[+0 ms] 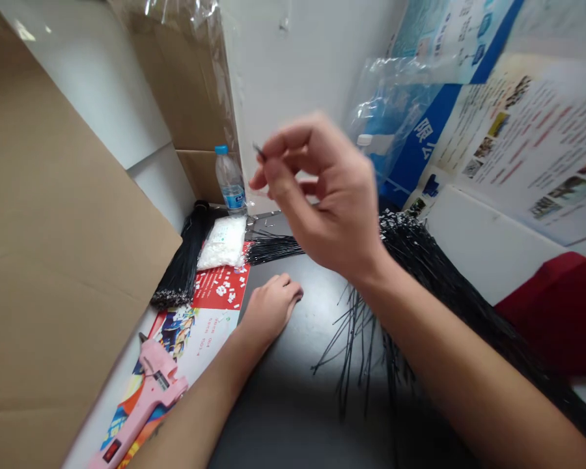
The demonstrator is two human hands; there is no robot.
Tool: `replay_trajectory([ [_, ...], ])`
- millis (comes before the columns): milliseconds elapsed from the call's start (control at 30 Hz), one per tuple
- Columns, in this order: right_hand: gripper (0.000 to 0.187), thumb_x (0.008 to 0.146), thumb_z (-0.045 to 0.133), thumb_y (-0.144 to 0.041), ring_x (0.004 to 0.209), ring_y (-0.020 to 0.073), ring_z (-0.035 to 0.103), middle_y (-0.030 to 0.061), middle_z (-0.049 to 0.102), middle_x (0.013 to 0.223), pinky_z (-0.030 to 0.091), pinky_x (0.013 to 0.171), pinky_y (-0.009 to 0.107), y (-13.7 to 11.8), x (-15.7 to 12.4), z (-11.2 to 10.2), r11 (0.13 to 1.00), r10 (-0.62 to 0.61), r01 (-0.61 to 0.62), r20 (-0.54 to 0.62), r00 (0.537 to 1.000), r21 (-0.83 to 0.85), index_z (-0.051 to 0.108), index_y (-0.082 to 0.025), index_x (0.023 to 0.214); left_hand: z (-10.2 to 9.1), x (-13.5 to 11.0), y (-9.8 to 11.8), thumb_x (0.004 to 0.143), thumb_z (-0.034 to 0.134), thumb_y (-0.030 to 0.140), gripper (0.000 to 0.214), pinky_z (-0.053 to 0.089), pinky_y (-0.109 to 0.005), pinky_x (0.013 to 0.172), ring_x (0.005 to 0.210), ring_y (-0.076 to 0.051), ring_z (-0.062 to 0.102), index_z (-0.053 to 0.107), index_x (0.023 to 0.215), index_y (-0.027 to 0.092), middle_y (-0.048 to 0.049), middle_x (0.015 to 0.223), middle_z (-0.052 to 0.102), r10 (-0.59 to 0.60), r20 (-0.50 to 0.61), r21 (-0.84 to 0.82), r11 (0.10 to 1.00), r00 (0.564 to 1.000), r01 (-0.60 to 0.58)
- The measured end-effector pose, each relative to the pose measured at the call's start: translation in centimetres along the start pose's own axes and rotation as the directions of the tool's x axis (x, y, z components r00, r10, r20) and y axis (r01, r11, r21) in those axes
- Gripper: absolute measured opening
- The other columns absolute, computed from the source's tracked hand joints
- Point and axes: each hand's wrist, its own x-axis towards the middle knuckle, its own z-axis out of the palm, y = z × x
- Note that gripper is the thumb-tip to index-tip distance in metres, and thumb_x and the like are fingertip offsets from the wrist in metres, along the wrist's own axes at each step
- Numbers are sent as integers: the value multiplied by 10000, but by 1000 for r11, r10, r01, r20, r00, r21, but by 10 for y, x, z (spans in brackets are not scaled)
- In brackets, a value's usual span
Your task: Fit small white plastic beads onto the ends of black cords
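My right hand (329, 189) is raised above the table, slightly blurred, with thumb and index finger pinched on a small dark thin piece (259, 152). Only its tip shows past the fingers, so its kind is unclear. My left hand (271, 306) lies low on the dark table top (303, 391), fingers curled together; whether anything is in them is hidden. Beyond it, a bundle of black wires (276, 247) lies partly behind my right hand. A larger heap of black wires (434, 280) with pale ends spreads along the right, beneath my right forearm.
On the left lie a pink glue gun (159, 378), a plastic bag of small white pieces (223, 244), and another black wire bundle (188, 257). Loose white bits dot a red printed sheet (208, 293). A water bottle (232, 182) stands behind; a cardboard flap (68, 247) blocks the left.
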Motion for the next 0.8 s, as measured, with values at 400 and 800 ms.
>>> replay_trajectory([
  [400,109,871,542,-176,707,192,684,29,650,672,441,622,271,-30,-29,-70,548,54,246,327,943,-799,645,-202,848,2,-6,-32,916,464,137,232,525,-371,871,932,-221,663,663,1013,207,-80,1005,695,7,-209,-207,977,978,-51],
  [800,105,890,508,-171,649,123,600,10,695,780,389,618,229,64,-151,-2,882,455,-371,323,830,-291,611,-188,893,1,-2,-7,956,480,220,196,499,-348,758,957,-256,659,676,954,208,-78,1016,682,-149,-105,-22,989,983,147],
])
